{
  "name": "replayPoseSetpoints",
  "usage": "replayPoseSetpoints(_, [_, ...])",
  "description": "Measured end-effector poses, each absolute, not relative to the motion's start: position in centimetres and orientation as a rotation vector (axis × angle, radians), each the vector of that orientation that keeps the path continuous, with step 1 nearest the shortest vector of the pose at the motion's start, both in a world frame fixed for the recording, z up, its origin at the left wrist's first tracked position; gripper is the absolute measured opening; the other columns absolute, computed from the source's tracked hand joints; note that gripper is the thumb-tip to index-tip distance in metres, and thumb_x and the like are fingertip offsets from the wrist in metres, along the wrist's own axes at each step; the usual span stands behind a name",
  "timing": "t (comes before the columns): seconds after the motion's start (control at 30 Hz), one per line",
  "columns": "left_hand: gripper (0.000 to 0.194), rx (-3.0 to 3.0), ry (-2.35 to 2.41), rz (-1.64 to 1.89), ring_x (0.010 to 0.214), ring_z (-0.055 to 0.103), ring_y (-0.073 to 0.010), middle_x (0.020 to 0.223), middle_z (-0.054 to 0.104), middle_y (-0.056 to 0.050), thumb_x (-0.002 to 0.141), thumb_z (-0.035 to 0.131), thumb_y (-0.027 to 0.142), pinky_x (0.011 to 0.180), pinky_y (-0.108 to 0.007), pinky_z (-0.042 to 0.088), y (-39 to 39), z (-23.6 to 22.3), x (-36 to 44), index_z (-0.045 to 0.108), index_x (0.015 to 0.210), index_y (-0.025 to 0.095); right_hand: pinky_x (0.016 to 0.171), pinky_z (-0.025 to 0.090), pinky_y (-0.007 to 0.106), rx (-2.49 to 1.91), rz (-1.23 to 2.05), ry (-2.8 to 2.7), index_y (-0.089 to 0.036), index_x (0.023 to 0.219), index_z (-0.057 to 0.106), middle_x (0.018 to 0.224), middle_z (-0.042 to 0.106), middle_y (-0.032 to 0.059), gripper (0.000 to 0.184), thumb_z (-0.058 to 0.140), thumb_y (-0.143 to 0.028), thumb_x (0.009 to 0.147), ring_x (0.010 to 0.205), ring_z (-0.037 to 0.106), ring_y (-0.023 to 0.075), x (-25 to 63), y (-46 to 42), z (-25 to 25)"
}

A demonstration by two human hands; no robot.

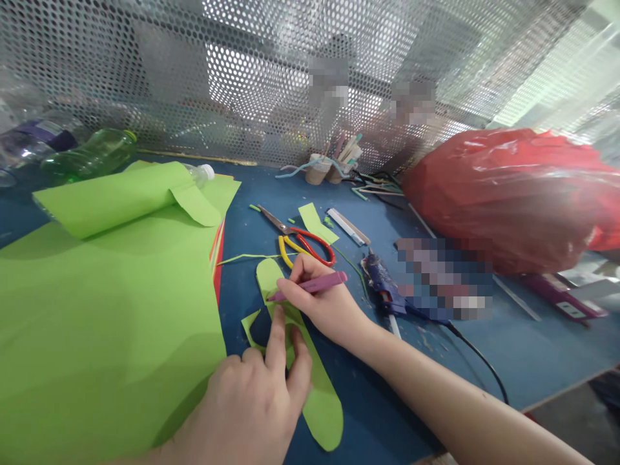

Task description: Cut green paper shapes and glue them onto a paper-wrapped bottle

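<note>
A long rounded strip of green paper (pixel 320 403) lies on the blue table (pixel 484 349) in front of me. My left hand (pixel 252 403) presses it down with its fingers stretched flat on the paper. My right hand (pixel 322 303) is closed round a purple utility knife (pixel 314 285), whose tip touches the strip's upper part. A small green offcut (pixel 250 321) lies just left of the strip.
Large green sheets (pixel 97 303) cover the left, one curled over. Red-and-yellow scissors (pixel 303 242), a blue glue gun (pixel 382 284) with its cord, a ruler (pixel 346 226), paper cups (pixel 320 169) and a red plastic bag (pixel 508 194) lie beyond. Bottles (pixel 87 155) lie far left. Perforated metal screen behind.
</note>
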State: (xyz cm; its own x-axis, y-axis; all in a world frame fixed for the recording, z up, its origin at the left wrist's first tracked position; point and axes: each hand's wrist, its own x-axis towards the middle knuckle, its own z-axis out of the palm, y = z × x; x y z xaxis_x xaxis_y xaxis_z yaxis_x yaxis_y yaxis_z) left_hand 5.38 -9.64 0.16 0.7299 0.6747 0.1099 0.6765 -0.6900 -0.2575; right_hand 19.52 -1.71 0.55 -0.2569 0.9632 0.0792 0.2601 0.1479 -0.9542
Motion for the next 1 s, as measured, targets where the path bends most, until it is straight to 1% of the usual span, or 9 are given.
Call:
replayPoseSetpoints(0.07, [0.050, -2.651, -1.064, 0.008, 0.048, 0.059, -0.0167, 0.120, 0.059, -0.030, 0.081, 0.047, 0.014, 0.039, -0.026, 0.041, -9.6, 0.2, 5.4, 0.050, 0.130, 0.010, 0.048, 0.035, 0.021, -1.192, 1.156, -1.659, -0.021, 0.067, 0.041, 0.059, 0.044, -0.0076, 0.024, 0.060, -0.029, 0.079, 0.055, 0.055, 0.0112, 19.5, -1.7, 0.5])
replayPoseSetpoints(0.17, [0.050, -2.631, -1.082, 0.023, 0.048, 0.060, -0.0156, 0.120, 0.060, -0.029, 0.080, 0.047, 0.013, 0.039, -0.025, 0.041, -9.6, 0.2, 5.4, 0.050, 0.130, 0.012, 0.047, 0.033, 0.021, -1.187, 1.142, -1.667, -0.021, 0.066, 0.041, 0.057, 0.043, -0.0082, 0.024, 0.060, -0.027, 0.079, 0.050, 0.049, 0.0088, 19.5, -1.6, 0.6])
replayPoseSetpoints(0.27, [0.050, -2.628, -1.053, 0.005, 0.047, 0.059, -0.0152, 0.119, 0.060, -0.029, 0.079, 0.048, 0.014, 0.039, -0.024, 0.041, -9.7, 0.2, 5.4, 0.050, 0.129, 0.011, 0.046, 0.032, 0.020, -1.183, 1.141, -1.675, -0.021, 0.065, 0.041, 0.057, 0.043, -0.0085, 0.024, 0.060, -0.026, 0.079, 0.049, 0.045, 0.0078, 19.5, -1.6, 0.7])
replayPoseSetpoints(0.43, [0.050, -2.623, -1.074, 0.031, 0.047, 0.059, -0.0159, 0.120, 0.060, -0.029, 0.079, 0.048, 0.013, 0.039, -0.025, 0.040, -9.8, 0.5, 5.5, 0.051, 0.129, 0.013, 0.046, 0.030, 0.021, -1.222, 1.122, -1.689, -0.021, 0.064, 0.041, 0.055, 0.042, -0.0084, 0.024, 0.060, -0.025, 0.078, 0.049, 0.044, 0.0087, 19.5, -1.7, 0.9])
replayPoseSetpoints(0.53, [0.049, -2.621, -1.110, 0.057, 0.049, 0.060, -0.0159, 0.122, 0.059, -0.027, 0.080, 0.047, 0.013, 0.041, -0.025, 0.040, -9.9, 0.6, 5.5, 0.051, 0.129, 0.014, 0.048, 0.032, 0.022, -1.218, 1.114, -1.670, -0.021, 0.063, 0.042, 0.057, 0.042, -0.0077, 0.024, 0.060, -0.025, 0.077, 0.050, 0.044, 0.0092, 19.5, -1.6, 1.0])
replayPoseSetpoints(0.63, [0.048, -2.640, -1.083, 0.032, 0.048, 0.060, -0.0160, 0.122, 0.059, -0.029, 0.080, 0.047, 0.013, 0.040, -0.025, 0.040, -9.8, 0.4, 5.5, 0.052, 0.128, 0.013, 0.048, 0.031, 0.022, -1.255, 1.032, -1.574, -0.021, 0.061, 0.039, 0.055, 0.038, -0.0081, 0.026, 0.058, -0.026, 0.078, 0.048, 0.039, 0.0087, 19.9, -1.4, 0.9])
replayPoseSetpoints(0.73, [0.048, -2.657, -1.069, 0.017, 0.049, 0.061, -0.0172, 0.121, 0.059, -0.029, 0.080, 0.047, 0.012, 0.039, -0.025, 0.041, -9.8, 0.1, 5.4, 0.052, 0.128, 0.012, 0.046, 0.026, 0.022, -1.340, 0.954, -1.490, -0.022, 0.062, 0.036, 0.051, 0.033, -0.0094, 0.027, 0.056, -0.026, 0.079, 0.045, 0.032, 0.0081, 20.5, -1.1, 0.7])
replayPoseSetpoints(0.87, [0.047, -2.675, -1.091, 0.025, 0.050, 0.061, -0.0172, 0.125, 0.056, -0.029, 0.081, 0.047, 0.011, 0.040, -0.026, 0.042, -9.8, -0.2, 5.4, 0.052, 0.128, 0.012, 0.045, 0.026, 0.022, -1.389, 0.909, -1.518, -0.022, 0.060, 0.034, 0.051, 0.033, -0.0089, 0.026, 0.055, -0.021, 0.077, 0.045, 0.032, 0.0085, 20.9, -0.9, 0.6])
replayPoseSetpoints(1.0, [0.045, -2.664, -1.092, 0.025, 0.048, 0.061, -0.0156, 0.125, 0.057, -0.029, 0.082, 0.051, 0.016, 0.039, -0.024, 0.041, -9.9, 0.0, 5.4, 0.053, 0.127, 0.013, 0.046, 0.026, 0.023, -1.416, 0.870, -1.546, -0.022, 0.059, 0.033, 0.052, 0.032, -0.0085, 0.026, 0.053, -0.019, 0.076, 0.047, 0.032, 0.0090, 20.9, -0.9, 0.8])
